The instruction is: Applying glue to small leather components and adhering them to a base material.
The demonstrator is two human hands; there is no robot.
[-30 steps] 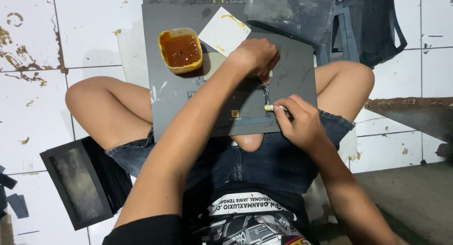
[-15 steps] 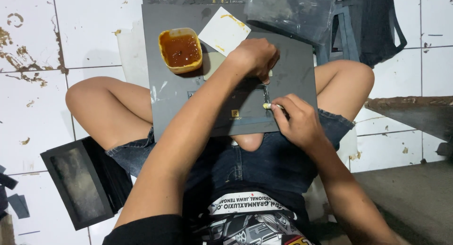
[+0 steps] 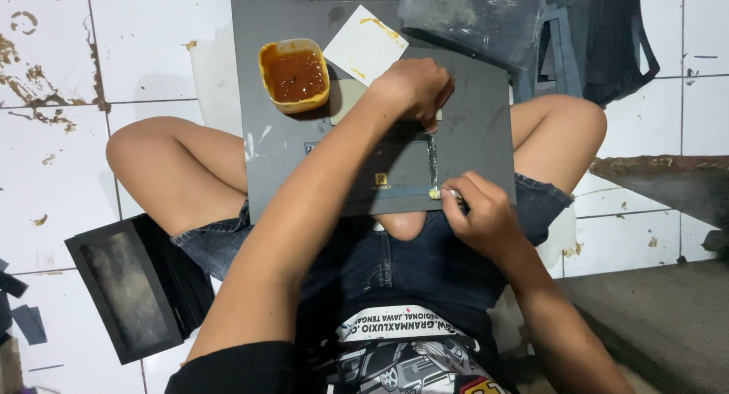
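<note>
A dark grey cardboard sheet [image 3: 471,113] lies across my lap, with a shiny glue stripe [image 3: 432,162] running down a rectangular outline on it. My left hand [image 3: 410,86] rests on the sheet's upper middle as a curled fist, pressing it down. My right hand [image 3: 478,215] is at the sheet's near edge, pinching a small glue brush [image 3: 448,194] whose tip touches the lower end of the stripe. An orange tub of brown glue [image 3: 295,74] stands on the sheet's upper left, with a white card [image 3: 364,45] beside it.
I sit cross-legged on a stained white tiled floor [image 3: 61,159]. An open black box [image 3: 125,291] lies by my left knee. A plastic-wrapped bundle [image 3: 471,14] and dark folded pieces [image 3: 600,45] lie beyond my right knee. A raised dark slab [image 3: 668,181] is at right.
My right hand has slid the brush a little toward me along the glue stripe, down to the sheet's near edge. My left fist has stayed where it was.
</note>
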